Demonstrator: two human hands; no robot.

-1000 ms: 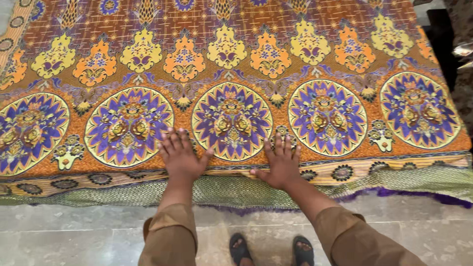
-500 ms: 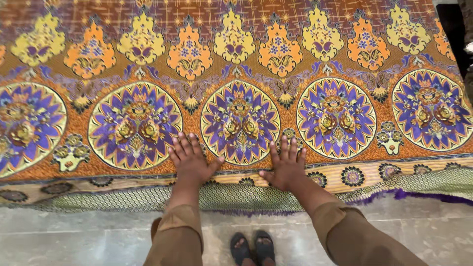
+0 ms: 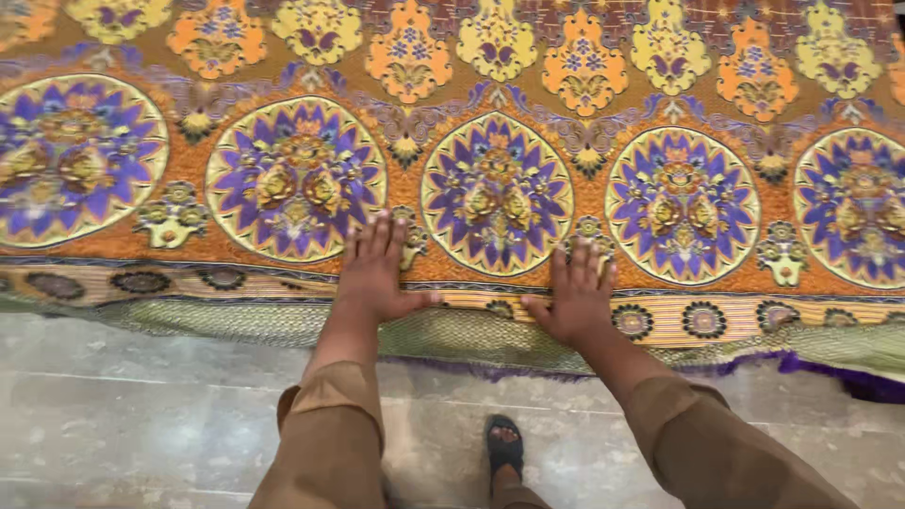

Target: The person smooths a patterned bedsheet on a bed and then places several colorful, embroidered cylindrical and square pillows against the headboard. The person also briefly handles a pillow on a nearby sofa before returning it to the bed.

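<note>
Hands point(image 3: 377, 273) flat on patterned cloth point(image 3: 584, 75)

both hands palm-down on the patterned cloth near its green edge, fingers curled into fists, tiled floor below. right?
Not quite. The head view shows the left hand and right hand pressed flat on the patterned cloth with fingers stretched out, not in fists. The green edge and tiled floor are as you say.

Woven patterned cloth point(image 3: 490, 188), matt with a green mesh-textured border and purple fringe, lies on a polished, glossy stone floor point(image 3: 141, 415).
</note>
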